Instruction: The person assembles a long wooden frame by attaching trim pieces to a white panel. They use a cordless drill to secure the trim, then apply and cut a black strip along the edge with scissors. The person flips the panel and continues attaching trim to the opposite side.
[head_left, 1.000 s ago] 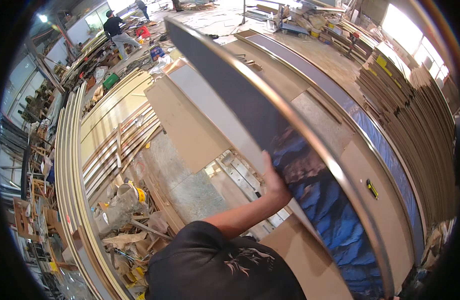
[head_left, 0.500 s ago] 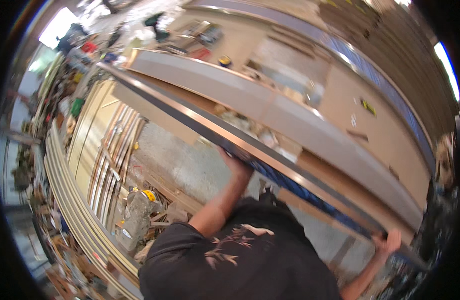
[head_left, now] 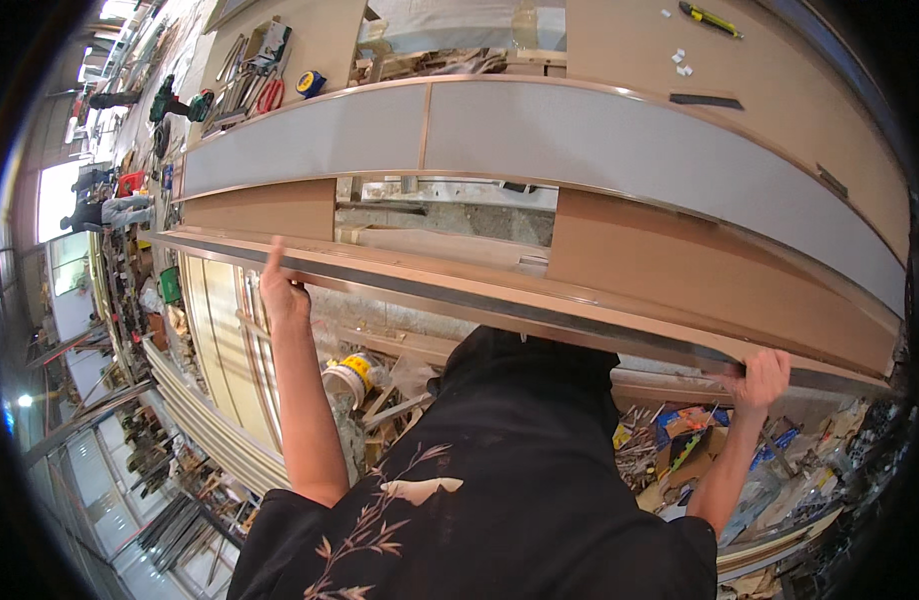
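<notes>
A long, narrow metal profile (head_left: 480, 293), copper-coloured on top with a dark strip along its near side, stretches across in front of me. My left hand (head_left: 283, 288) grips it toward the left end, the forefinger pointing up past the edge. Near the right end, my right hand (head_left: 761, 380) is wrapped round the same profile, knuckles up. Beyond it, and apart from it along most of its length, lies a long grey panel (head_left: 540, 130) with thin copper-coloured edging and a cross seam left of its middle. Whether the profile touches the bench boards is hard to tell.
Brown boards (head_left: 650, 245) form the bench top, with a gap between them. A tape measure (head_left: 311, 84), red-handled scissors (head_left: 270, 96), a yellow cutter knife (head_left: 711, 20) and a black strip (head_left: 707, 101) lie there. Below stands a bucket (head_left: 350, 378); scraps (head_left: 680, 440) litter the lower right.
The profile has swung from a steep diagonal to nearly crosswise and lies along the bench's near side. My left hand has moved left along it, from beneath its middle; my right hand still holds the right end.
</notes>
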Available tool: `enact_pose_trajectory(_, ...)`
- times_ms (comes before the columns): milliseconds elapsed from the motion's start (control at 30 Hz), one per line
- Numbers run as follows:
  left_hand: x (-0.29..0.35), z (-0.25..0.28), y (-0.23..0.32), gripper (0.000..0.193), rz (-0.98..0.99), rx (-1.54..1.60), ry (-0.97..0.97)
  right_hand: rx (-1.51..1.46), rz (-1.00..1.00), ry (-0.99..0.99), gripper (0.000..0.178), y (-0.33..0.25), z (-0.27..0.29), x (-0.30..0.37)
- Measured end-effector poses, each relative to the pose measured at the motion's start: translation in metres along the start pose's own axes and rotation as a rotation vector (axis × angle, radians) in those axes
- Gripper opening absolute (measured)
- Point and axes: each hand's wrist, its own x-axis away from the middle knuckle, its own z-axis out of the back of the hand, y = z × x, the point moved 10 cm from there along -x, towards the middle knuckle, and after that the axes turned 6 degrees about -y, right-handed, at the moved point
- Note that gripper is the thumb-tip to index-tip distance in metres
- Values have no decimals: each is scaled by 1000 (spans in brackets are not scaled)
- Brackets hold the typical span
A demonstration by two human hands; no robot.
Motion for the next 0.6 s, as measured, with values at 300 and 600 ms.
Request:
enact_pose_trajectory(300, 42, 22, -32, 38, 61, 69, 35, -103, -209, -256, 49, -2, -14, 39)
enact_pose_trajectory(600, 58, 57, -52, 52, 145, -23, 153, -130, -239, -363, 30, -16, -11, 63)
